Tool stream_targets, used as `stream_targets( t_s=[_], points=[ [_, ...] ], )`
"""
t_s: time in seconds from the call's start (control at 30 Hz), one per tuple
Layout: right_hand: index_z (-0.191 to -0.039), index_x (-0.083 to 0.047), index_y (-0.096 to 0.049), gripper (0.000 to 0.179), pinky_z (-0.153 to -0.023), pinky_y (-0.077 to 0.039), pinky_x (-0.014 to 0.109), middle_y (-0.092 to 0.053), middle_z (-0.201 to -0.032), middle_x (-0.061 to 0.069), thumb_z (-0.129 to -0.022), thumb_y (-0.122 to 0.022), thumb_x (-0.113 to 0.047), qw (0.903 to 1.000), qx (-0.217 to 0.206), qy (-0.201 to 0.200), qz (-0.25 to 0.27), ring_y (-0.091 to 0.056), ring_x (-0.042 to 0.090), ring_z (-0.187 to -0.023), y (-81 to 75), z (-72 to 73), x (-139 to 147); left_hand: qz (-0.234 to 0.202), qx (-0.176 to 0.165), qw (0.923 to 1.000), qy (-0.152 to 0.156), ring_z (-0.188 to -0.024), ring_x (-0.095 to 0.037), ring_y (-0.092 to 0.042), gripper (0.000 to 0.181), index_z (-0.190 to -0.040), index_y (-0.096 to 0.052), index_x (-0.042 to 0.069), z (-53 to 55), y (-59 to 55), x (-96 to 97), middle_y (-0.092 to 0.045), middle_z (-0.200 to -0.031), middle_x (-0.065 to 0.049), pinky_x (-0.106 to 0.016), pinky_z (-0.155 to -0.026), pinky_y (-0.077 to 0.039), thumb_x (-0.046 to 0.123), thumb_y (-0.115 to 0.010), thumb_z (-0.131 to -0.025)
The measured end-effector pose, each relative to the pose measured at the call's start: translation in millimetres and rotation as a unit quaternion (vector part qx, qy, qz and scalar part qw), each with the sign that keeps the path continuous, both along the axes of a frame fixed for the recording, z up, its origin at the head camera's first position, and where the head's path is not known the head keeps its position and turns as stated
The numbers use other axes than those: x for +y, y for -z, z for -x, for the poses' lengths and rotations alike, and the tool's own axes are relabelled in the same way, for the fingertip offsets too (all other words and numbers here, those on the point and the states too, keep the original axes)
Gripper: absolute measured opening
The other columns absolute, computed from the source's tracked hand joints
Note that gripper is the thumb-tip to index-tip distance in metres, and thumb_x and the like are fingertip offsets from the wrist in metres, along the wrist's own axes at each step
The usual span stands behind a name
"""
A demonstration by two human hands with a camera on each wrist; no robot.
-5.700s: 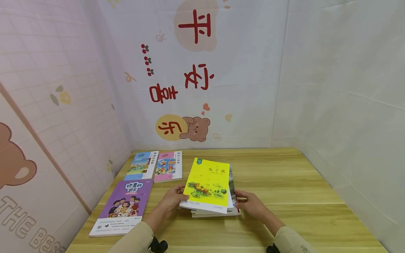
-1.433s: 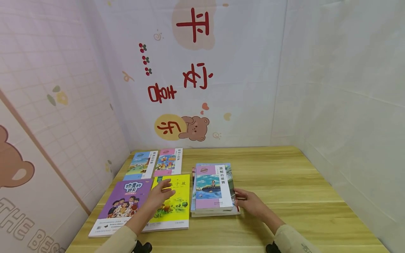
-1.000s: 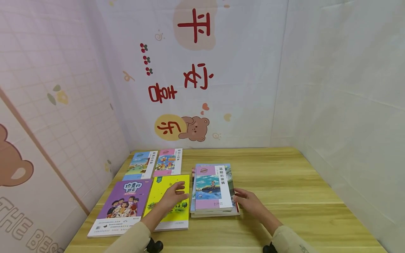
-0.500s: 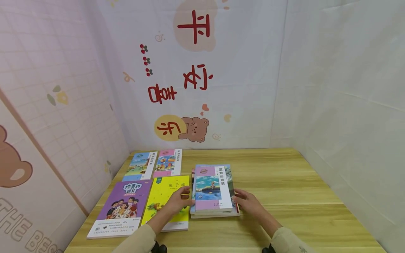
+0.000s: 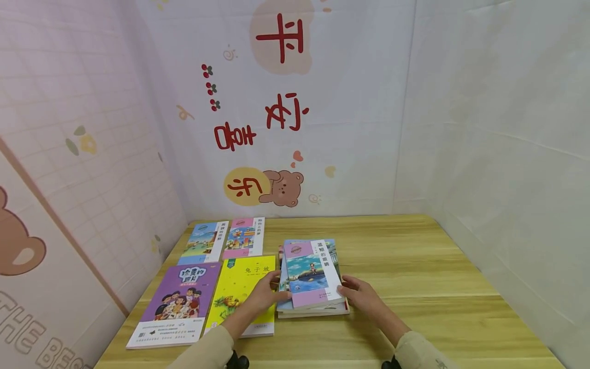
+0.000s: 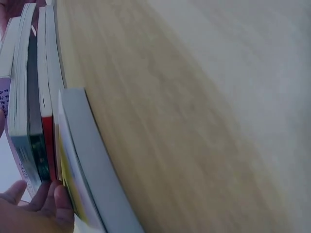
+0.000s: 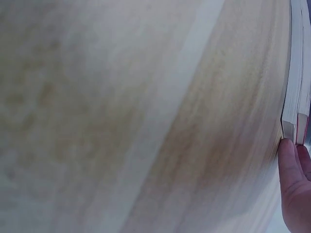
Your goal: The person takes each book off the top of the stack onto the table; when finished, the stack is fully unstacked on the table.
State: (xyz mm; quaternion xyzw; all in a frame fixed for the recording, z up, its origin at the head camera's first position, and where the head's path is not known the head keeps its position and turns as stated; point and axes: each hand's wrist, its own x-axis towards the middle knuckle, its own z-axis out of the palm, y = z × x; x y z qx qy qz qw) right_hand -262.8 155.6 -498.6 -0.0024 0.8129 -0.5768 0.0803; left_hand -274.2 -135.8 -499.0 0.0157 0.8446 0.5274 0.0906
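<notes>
On the pile (image 5: 318,312), the top book (image 5: 311,282) lies askew; left hand (image 5: 261,296) seems to have it pinched, thumb on the cover. Right hand (image 5: 365,298) is up against the other side, can't tell if it's gripping. Looks partway through, I'd say: purple book (image 5: 177,300), yellow book (image 5: 230,282), blue book (image 5: 202,245) and pink book (image 5: 243,239) lie flat to the left, a few more sit underneath, count unclear. Wood-look table (image 5: 405,266), pale walls (image 5: 359,102), cartoon bear (image 5: 284,189).
</notes>
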Motion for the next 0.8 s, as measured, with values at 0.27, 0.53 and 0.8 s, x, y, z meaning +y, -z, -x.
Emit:
stream_targets(
  t_s=[0.27, 0.53, 0.8],
  points=[
    [-0.134, 0.010, -0.055, 0.051, -0.081, -0.054, 0.040, -0.066, -0.119, 0.018, -0.094, -0.068, -0.018, 0.9999, 0.007, 0.010, 0.012, -0.061, 0.023, -0.098, 0.7, 0.4, 1, 0.028, 0.019, 0.9994, -0.006, -0.107, -0.026, -0.051, 0.094, -0.151, -0.036, 0.005, -0.3, 4.2, 12.7, -0.050, -0.133, -0.013, -0.046, -0.095, -0.047, 0.041, -0.084, -0.079],
    [-0.127, 0.010, -0.060, 0.043, -0.079, -0.054, 0.038, -0.068, -0.112, 0.017, -0.091, -0.070, -0.012, 0.9997, 0.019, 0.016, -0.001, -0.061, 0.022, -0.094, 1.8, 1.9, 0, 0.024, 0.024, 0.9993, 0.017, -0.116, -0.031, -0.052, 0.093, -0.151, -0.038, 0.006, -1.3, 2.4, 0.9, -0.051, -0.136, -0.014, -0.052, -0.101, -0.044, 0.041, -0.084, -0.078],
    [-0.126, 0.010, -0.061, 0.043, -0.081, -0.053, 0.041, -0.069, -0.110, 0.016, -0.089, -0.070, -0.010, 0.9982, 0.037, 0.039, -0.027, -0.062, 0.023, -0.094, -7.6, 5.5, -1, 0.074, 0.037, 0.9951, 0.054, -0.139, -0.040, -0.035, 0.083, -0.150, -0.044, 0.017, -4.2, 3.1, -15.4, -0.039, -0.152, -0.015, -0.062, -0.111, -0.029, 0.040, -0.082, -0.080]
  ],
)
